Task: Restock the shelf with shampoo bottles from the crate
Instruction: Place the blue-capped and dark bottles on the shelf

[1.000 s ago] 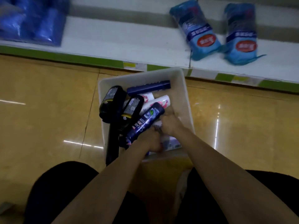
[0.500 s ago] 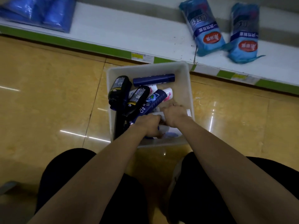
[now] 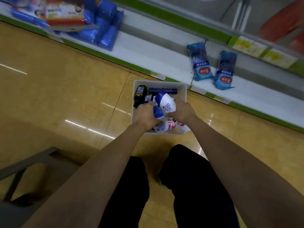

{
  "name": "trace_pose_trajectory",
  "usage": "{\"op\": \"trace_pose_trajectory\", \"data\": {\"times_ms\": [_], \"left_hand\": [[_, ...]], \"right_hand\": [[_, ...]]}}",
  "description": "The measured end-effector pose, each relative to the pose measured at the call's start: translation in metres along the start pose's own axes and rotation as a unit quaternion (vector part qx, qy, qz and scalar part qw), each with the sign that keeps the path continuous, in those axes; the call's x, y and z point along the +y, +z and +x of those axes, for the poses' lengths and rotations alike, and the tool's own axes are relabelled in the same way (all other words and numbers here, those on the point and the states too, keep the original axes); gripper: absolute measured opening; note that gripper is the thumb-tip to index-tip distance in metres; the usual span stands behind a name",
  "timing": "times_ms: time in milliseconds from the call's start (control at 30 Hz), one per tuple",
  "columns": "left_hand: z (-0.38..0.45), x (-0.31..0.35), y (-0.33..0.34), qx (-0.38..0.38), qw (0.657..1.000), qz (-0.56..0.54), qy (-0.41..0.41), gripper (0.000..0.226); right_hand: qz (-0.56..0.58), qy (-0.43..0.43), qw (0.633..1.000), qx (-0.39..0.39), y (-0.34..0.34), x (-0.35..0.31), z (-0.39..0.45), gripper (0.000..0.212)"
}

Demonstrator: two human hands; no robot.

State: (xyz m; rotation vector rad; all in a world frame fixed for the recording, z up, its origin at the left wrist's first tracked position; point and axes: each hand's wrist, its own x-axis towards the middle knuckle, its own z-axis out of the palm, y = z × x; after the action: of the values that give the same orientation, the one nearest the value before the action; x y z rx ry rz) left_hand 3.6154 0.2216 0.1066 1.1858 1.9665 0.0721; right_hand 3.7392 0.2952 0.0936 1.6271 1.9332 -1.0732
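A white crate (image 3: 183, 89) stands on the floor in front of the bottom shelf (image 3: 158, 51). Inside lie a black bottle (image 3: 140, 94), a dark blue bottle (image 3: 162, 90) along the far wall, and pink-and-white bottles (image 3: 170, 126) near the front. My right hand (image 3: 181, 111) holds a white shampoo bottle with a blue cap (image 3: 166, 102), tilted up above the crate. My left hand (image 3: 145, 115) grips a second white bottle with a blue cap (image 3: 158, 113) beside it.
Two blue packets (image 3: 199, 63) lie on the white bottom shelf at the right. Blue packs (image 3: 102, 28) are stacked at its left end. A higher shelf edge with yellow price tags (image 3: 256, 48) overhangs. A grey frame (image 3: 24, 163) stands at lower left.
Both hands have come up out of the pile, each with a white blue-capped bottle. The camera has pulled back and tilted, so more of the shelving shows.
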Motion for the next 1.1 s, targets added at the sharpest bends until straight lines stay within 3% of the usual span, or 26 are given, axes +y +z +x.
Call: {"op": "trace_pose_trajectory", "data": {"times_ms": [167, 267, 400, 900, 1000, 1100], "left_hand": [[-0.067, 0.022, -0.08, 0.037, 0.993, -0.104, -0.045, 0.059], [-0.103, 0.029, -0.126, 0.074, 0.98, -0.171, -0.077, 0.059], [-0.149, 0.043, -0.187, 0.095, 0.962, -0.245, -0.078, 0.053], [-0.253, 0.102, -0.365, 0.168, 0.895, -0.413, 0.026, 0.023], [-0.268, 0.119, -0.388, 0.171, 0.873, -0.453, 0.055, 0.023], [-0.279, 0.137, -0.41, 0.193, 0.848, -0.486, 0.087, 0.022]], "right_hand": [[0.055, -0.022, 0.998, -0.01, -0.053, -0.042, -0.072, 0.065], [0.149, -0.029, 0.988, -0.021, -0.087, -0.067, -0.112, 0.062], [0.201, -0.051, 0.978, -0.004, -0.125, -0.1, -0.163, 0.056], [0.297, -0.214, 0.93, 0.039, -0.264, -0.222, -0.285, 0.042], [0.292, -0.252, 0.922, 0.043, -0.291, -0.237, -0.308, 0.027], [0.298, -0.286, 0.909, 0.056, -0.317, -0.247, -0.326, 0.031]]}}
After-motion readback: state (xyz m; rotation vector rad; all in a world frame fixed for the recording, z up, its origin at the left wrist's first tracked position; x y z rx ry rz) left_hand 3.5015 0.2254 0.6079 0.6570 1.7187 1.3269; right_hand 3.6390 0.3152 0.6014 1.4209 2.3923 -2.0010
